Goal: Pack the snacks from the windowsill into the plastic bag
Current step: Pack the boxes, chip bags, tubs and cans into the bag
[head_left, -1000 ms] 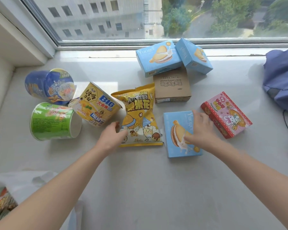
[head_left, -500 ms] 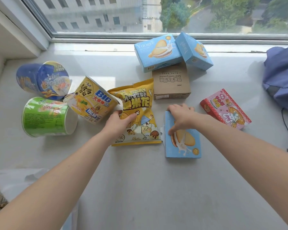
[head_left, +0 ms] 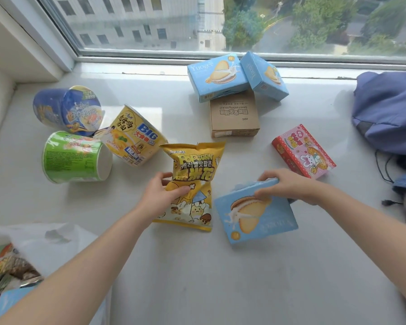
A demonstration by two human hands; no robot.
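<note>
- The left hand [head_left: 159, 197] pinched the yellow popcorn bag [head_left: 195, 165] at its middle.
- The right hand [head_left: 288, 187] gripped the far edge of the blue biscuit box [head_left: 263, 221], which was tilted over the windowsill [head_left: 220, 277].
- The plastic bag [head_left: 47, 242] lay at the near left.

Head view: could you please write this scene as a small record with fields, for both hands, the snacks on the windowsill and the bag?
left hand: grips the popcorn bag at its side
right hand: grips the near blue box by its far edge; box tilted
cups: blue cup, green cup, yellow cup, all lying on their sides, left
boxes untouched: blue window box, second blue window box, brown carton, pink box
plastic bag: lower left, packets inside
other: blue backpack, right
</note>
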